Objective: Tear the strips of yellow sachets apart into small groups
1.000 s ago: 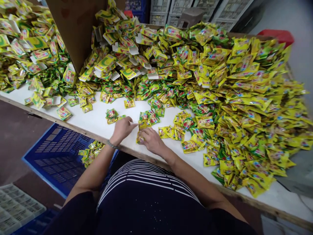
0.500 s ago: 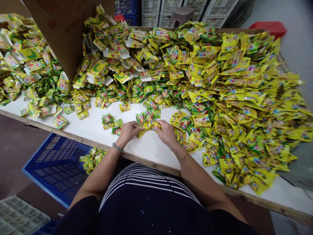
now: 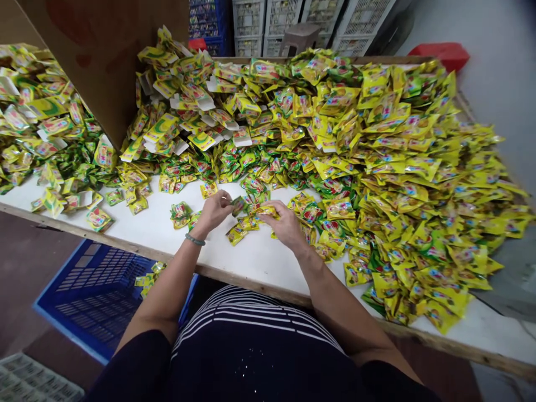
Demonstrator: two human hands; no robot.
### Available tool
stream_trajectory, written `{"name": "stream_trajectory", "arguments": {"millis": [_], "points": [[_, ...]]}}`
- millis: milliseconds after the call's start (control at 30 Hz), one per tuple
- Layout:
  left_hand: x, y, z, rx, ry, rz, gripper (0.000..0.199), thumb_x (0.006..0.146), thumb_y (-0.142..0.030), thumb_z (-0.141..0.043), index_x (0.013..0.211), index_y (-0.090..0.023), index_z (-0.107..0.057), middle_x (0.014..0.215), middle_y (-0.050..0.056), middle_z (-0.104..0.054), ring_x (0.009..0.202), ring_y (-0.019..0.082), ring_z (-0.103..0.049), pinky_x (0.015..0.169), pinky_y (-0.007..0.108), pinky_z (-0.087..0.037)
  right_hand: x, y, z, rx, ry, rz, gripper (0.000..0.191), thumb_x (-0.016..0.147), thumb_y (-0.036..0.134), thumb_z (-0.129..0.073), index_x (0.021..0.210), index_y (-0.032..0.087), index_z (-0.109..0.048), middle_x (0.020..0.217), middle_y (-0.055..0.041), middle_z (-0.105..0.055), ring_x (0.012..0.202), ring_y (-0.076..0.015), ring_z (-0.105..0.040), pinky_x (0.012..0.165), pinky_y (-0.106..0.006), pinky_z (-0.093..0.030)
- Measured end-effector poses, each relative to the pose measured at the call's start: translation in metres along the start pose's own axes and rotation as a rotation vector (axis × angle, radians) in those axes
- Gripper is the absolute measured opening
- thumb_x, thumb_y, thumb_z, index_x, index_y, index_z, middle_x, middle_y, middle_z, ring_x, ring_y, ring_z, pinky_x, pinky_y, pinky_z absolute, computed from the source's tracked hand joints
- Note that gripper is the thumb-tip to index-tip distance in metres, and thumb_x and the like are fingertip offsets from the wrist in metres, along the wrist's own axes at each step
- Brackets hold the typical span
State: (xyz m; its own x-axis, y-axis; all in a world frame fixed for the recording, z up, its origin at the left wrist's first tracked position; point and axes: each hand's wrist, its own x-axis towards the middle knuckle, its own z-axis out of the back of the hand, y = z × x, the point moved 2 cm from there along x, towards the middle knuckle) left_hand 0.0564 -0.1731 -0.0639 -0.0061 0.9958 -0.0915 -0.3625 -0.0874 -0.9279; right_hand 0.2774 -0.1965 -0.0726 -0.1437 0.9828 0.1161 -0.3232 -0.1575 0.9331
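My left hand, with a beaded bracelet at its wrist, pinches a small green packet by its edge above the white table. My right hand has its fingers closed on a small yellow packet. Between the hands, a few yellow packets lie loose on the tabletop, nearer to me. Left of my left hand sit some green packets, one partly covered by the hand. Just right of my right hand begins a spread of yellow and green packets.
A big heap of yellow packets covers the table's right side. Small yellow boxes pile up beside a brown cardboard panel. Below the white table, a blue crate holds some boxes. Stacked crates stand behind.
My left hand has moved slightly up and left, and now pinches a green packet. Yellow packets that were between both hands now lie on the table. My right hand stays nearly in place.
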Motion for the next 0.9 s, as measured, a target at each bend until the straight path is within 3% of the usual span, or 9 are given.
{"name": "stream_trajectory", "arguments": {"millis": [67,167,267,400,567,667,800,833,900], "points": [[-0.006,-0.004,-0.007,-0.11,0.2,0.014,0.021,0.064,-0.023,-0.075,0.081,-0.017,-0.065,0.062,-0.002,-0.063,0.056,0.012,-0.055,0.056,0.024,-0.042,0.0,0.008,-0.003,0.063,0.049,0.053,0.028,0.08,0.048,-0.068,0.091,0.022,-0.069,0.118,-0.0095,-0.07,0.113,-0.0262,-0.061,0.103,-0.042,-0.044],[-0.015,-0.008,-0.023,-0.252,0.323,0.057,0.023,0.068,-0.034,-0.078,0.078,-0.016,-0.067,0.063,0.0,-0.064,0.054,0.011,-0.054,0.053,0.023,-0.042,-0.001,0.007,-0.01,0.061,0.176,-0.075,0.031,0.08,0.05,-0.067,0.09,0.021,-0.069,0.097,-0.0073,-0.073,0.095,-0.0251,-0.065,0.091,-0.041,-0.049],[-0.022,-0.009,-0.039,-0.372,0.281,0.103,0.035,0.073,-0.047,-0.078,0.076,-0.014,-0.068,0.064,0.001,-0.064,0.054,0.009,-0.053,0.051,0.022,-0.041,-0.002,-0.001,-0.009,0.035,0.117,-0.184,0.034,0.08,0.053,-0.065,0.088,0.019,-0.067,0.083,-0.0042,-0.07,0.079,-0.0216,-0.062,0.078,-0.036,-0.05],[-0.025,-0.011,-0.053,-0.542,0.107,0.15,0.043,0.06,-0.044,-0.09,0.078,-0.014,-0.065,0.066,-0.001,-0.066,0.058,0.008,-0.057,0.057,0.02,-0.045,-0.003,-0.007,-0.007,0.075,-0.055,-0.209,0.033,0.079,0.052,-0.066,0.085,0.02,-0.063,0.08,-0.0028,-0.068,0.077,-0.0199,-0.059,0.075,-0.034,-0.05],[-0.024,-0.014,-0.065,-0.669,-0.093,0.143,0.047,0.051,-0.038,-0.094,0.077,-0.015,-0.063,0.067,-0.002,-0.066,0.063,0.009,-0.061,0.064,0.022,-0.049,-0.003,-0.01,-0.014,0.465,-0.105,-0.308,0.043,0.076,0.057,-0.069,0.1,0.021,-0.061,0.092,-0.0041,-0.071,0.082,-0.0205,-0.065,0.074,-0.034,-0.055],[-0.026,-0.015,-0.073,-0.692,-0.139,0.09,0.046,0.053,-0.036,-0.093,0.083,-0.017,-0.063,0.072,-0.002,-0.067,0.068,0.01,-0.063,0.07,0.023,-0.051,-0.003,-0.011,-0.011,0.513,-0.153,-0.355,0.048,0.072,0.058,-0.072,0.101,0.021,-0.06,0.097,-0.006,-0.07,0.082,-0.0228,-0.067,0.072,-0.037,-0.057],[0.001,-0.025,-0.053,-0.427,-0.083,0.001,0.035,0.071,-0.034,-0.081,0.096,-0.019,-0.062,0.079,0.002,-0.069,0.071,0.016,-0.064,0.072,0.03,-0.052,-0.001,-0.013,0.002,0.307,-0.33,-0.266,0.048,0.075,0.054,-0.07,0.107,0.02,-0.06,0.104,-0.01,-0.071,0.094,-0.0265,-0.066,0.088,-0.043,-0.054],[0.016,-0.03,-0.038,-0.266,-0.131,-0.04,0.03,0.075,-0.031,-0.076,0.1,-0.019,-0.062,0.083,0.004,-0.07,0.075,0.018,-0.065,0.074,0.033,-0.052,-0.001,-0.013,0.004,0.275,-0.349,-0.259,0.048,0.076,0.053,-0.068,0.109,0.019,-0.06,0.105,-0.0108,-0.071,0.097,-0.027,-0.066,0.091,-0.043,-0.053],[0.05,-0.043,0.001,0.186,-0.362,-0.135,0.027,0.078,-0.018,-0.067,0.105,-0.018,-0.064,0.098,0.01,-0.07,0.092,0.024,-0.065,0.086,0.039,-0.05,-0.001,-0.014,0.008,0.227,-0.348,-0.275,0.047,0.077,0.054,-0.065,0.107,0.018,-0.061,0.105,-0.0118,-0.071,0.097,-0.0279,-0.066,0.091,-0.044,-0.052]]}}
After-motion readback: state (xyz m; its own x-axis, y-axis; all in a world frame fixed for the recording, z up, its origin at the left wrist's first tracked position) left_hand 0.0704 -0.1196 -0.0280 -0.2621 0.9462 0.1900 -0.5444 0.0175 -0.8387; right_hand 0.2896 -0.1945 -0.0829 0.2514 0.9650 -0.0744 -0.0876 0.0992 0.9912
